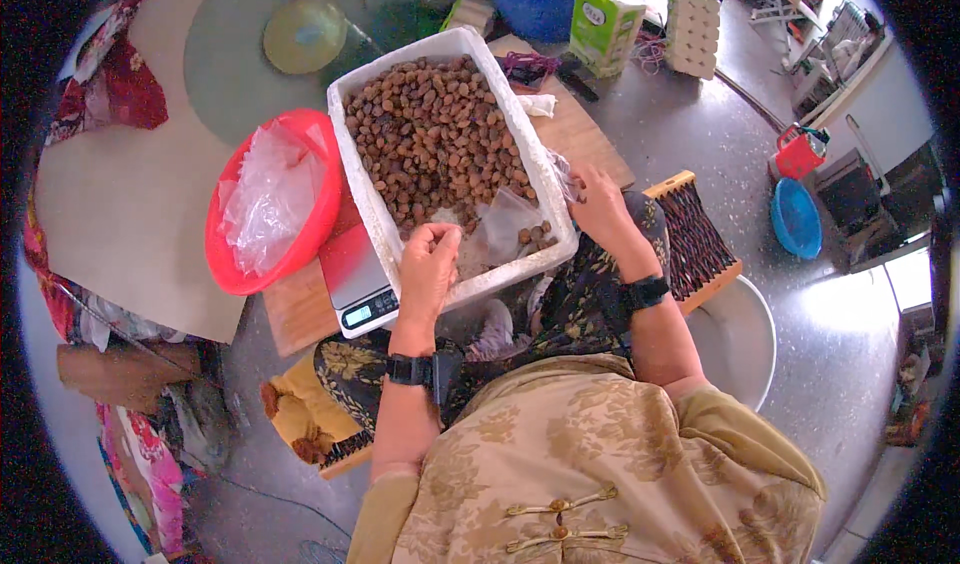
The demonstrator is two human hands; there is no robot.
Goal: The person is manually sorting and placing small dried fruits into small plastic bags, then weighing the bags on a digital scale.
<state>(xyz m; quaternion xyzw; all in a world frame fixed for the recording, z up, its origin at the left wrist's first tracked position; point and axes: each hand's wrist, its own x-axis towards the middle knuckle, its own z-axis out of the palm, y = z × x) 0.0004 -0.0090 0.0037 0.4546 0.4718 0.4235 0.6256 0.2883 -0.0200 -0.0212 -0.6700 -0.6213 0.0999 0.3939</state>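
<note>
left hand (430, 262) over the foam box (510, 270) of brown bits (430, 134) mid-frame, fingers pinched together; right hand (604, 212) by the box's right edge, can't tell if those fingers are gripping

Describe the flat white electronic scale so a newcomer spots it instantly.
Find the big rectangular white foam box holding small brown pieces. By its lower left corner, beside the round red plastic basin, lies the flat silver-topped white scale. Unlike both neighbours, it has a lit display.
</note>
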